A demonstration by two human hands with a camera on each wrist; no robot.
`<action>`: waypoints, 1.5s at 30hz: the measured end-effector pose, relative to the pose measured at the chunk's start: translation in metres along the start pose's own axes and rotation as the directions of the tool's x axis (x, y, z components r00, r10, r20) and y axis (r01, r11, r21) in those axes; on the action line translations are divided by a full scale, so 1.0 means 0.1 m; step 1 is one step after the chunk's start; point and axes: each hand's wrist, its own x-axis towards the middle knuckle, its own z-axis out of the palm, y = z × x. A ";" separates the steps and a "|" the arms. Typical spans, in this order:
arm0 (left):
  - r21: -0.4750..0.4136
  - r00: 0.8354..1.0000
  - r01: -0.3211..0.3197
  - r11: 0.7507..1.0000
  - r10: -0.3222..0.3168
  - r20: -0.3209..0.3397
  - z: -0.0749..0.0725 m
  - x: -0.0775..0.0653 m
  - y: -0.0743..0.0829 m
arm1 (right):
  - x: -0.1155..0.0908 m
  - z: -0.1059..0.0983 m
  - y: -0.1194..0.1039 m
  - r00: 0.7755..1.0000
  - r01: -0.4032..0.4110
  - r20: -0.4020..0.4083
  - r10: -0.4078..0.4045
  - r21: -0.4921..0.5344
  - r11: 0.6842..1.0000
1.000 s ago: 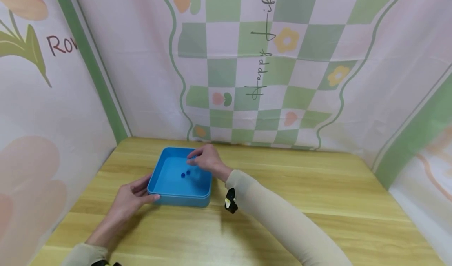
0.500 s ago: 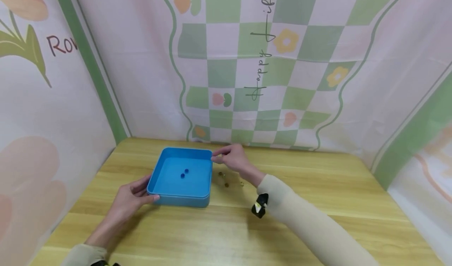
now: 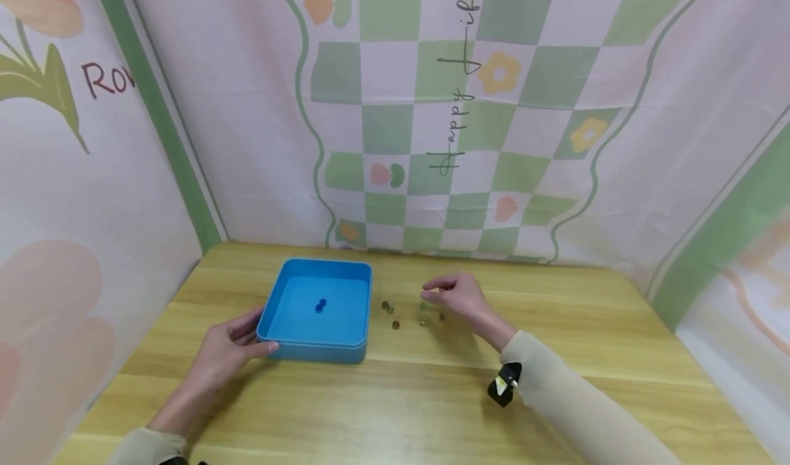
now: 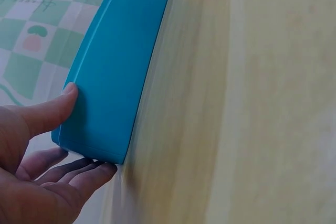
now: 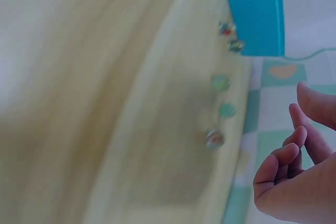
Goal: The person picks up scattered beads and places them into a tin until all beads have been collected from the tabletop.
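Note:
A square blue box (image 3: 317, 352) without a lid sits on the left part of the table, with two small dark blue balls (image 3: 319, 306) lying close together on its floor. My left hand (image 3: 227, 347) grips the box's near left corner, its thumb (image 4: 50, 113) on the front wall and its fingers against the side. To the right of the box lie several glass marbles (image 3: 396, 325), clear with coloured insides. Over the farther ones hovers my right hand (image 3: 464, 300). In the right wrist view its thumb and index finger are apart with nothing between them, above the marbles (image 5: 214, 139).
The wooden table (image 3: 395, 410) runs back to a hanging cloth (image 3: 395, 136) with green checks and flowers. More printed cloth (image 3: 80, 245) hangs along the left and right sides. The far table edge lies just behind the box.
My right hand has moved from above the box rightward to over the marbles, uncovering several of them. The two dark balls have shifted closer together. The left hand keeps its place on the box.

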 end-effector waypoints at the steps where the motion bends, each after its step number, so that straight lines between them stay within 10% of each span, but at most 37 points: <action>1: 0.002 1.000 -0.001 1.000 0.001 0.000 0.00 0.00 0.00 | -0.01 -0.02 0.04 1.000 -0.001 -0.004 0.001 -0.002 1.000; 45: 0.019 1.000 0.002 1.000 -0.002 0.001 0.00 -0.01 0.03 | -0.12 -0.10 0.48 0.997 -0.080 0.000 0.081 -0.095 0.992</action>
